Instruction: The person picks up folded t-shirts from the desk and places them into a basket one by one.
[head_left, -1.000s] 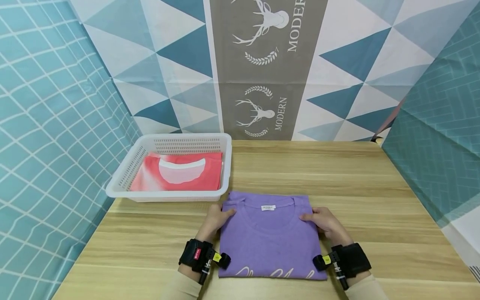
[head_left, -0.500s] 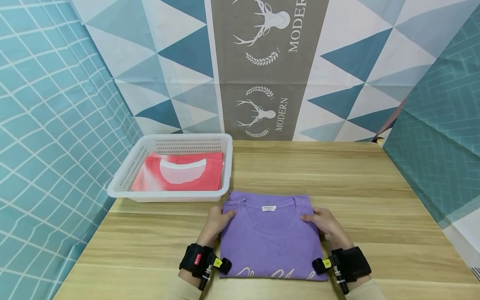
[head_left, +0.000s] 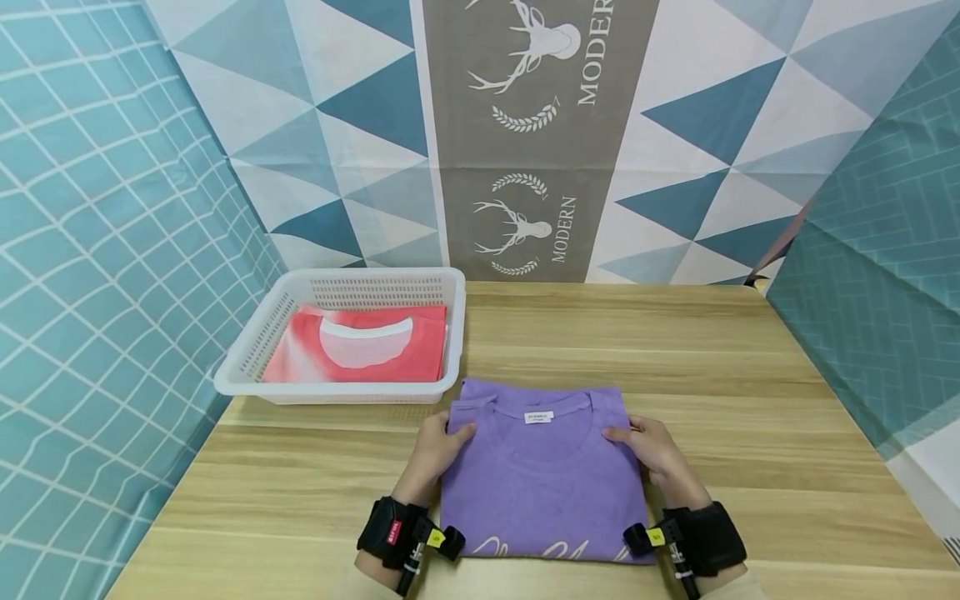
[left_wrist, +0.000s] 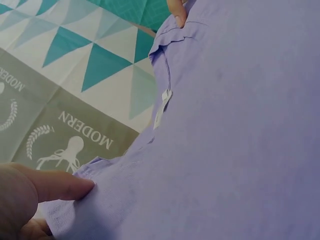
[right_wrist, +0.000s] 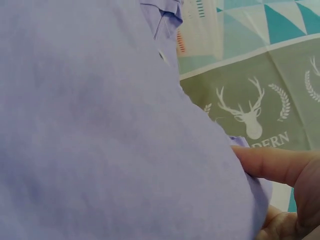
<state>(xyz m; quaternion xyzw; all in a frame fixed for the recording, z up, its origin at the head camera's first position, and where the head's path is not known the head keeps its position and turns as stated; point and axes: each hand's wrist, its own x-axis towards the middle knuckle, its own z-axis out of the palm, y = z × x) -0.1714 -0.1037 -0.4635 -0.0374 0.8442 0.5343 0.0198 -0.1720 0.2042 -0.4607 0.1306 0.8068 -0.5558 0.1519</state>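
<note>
The left hand (head_left: 437, 448) and right hand (head_left: 654, 448) are pinching the folded purple fabric T-shirt (head_left: 543, 500) by opposite sides, ideally pulling evenly so the round neckline (head_left: 542, 461) between them isn't sagging.

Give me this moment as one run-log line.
left hand: pinches shirt, left side | right hand: pinches right side | shirt: purple, folded | basket: holds red garment

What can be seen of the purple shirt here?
The shirt is purple, soft-looking cloth, folded into a rough rectangle, with a rounded neckline, a white label inside it, and pale script along the near edge. Its neckline end faces away from the person, on or just above the table. The left grip and right grip pinch its sides near the neckline.
</note>
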